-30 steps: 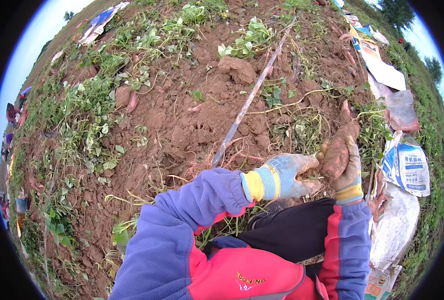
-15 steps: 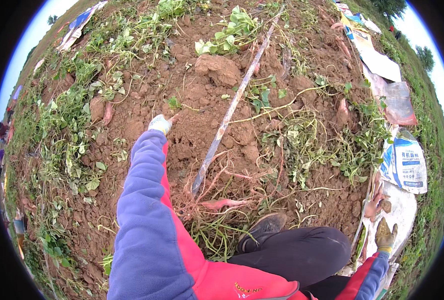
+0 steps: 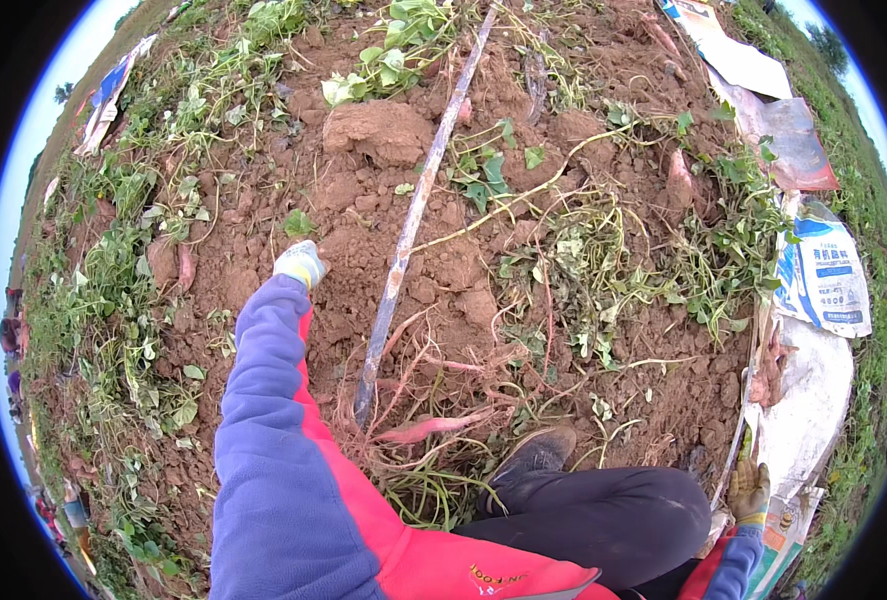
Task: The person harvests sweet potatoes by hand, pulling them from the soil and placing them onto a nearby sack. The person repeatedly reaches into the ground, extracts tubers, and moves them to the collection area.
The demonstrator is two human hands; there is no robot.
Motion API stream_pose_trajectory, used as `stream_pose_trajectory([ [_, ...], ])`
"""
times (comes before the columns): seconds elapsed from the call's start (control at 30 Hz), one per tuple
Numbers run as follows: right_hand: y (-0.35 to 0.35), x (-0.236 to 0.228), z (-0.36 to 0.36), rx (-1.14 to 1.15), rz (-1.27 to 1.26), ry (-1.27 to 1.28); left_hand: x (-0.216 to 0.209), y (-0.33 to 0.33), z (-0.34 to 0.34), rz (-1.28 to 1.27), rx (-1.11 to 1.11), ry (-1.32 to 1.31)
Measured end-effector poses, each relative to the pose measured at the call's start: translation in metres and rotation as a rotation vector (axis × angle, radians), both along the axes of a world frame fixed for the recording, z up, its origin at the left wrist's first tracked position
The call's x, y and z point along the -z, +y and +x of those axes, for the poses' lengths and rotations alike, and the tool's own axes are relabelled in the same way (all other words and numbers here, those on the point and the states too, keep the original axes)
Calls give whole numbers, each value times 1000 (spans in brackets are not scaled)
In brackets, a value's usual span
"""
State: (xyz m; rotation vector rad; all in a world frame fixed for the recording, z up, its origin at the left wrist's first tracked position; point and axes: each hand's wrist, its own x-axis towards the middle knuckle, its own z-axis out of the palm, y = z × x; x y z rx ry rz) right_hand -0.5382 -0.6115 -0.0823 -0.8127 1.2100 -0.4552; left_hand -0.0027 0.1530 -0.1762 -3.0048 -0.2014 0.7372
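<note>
The left hand [image 3: 300, 264], in a glove, reached far out onto the red soil [image 3: 444, 270], near a long stick [image 3: 411, 225]; I could not tell if it was open or closed. The right hand [image 3: 750, 490] gripped the edge of a white sack [image 3: 809, 400] with sweet potatoes [image 3: 764, 375] inside.

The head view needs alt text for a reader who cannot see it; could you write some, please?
A gloved left hand reaches across dug red soil, while the gloved right hand rests by a white sack. A thin pink root lies near a shoe.
</note>
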Motion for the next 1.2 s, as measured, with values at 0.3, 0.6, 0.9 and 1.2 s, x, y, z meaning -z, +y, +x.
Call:
stream_pose_trajectory([
  [0.3, 61, -5, 88, -275, 80, -122, 7, -28, -32, -138, -72, -145],
  [0.6, 45, -27, 46, -416, -53, -197, -55, -99, -87, -38, 38, -161],
  [0.9, 52, -32, 42, -351, 7, -244, -120, -44, -209, -957, -504, -421],
  [1.2, 163, -78, 86, -728, -12, -367, -237, -146, -270, -1036, 59, -925],
])
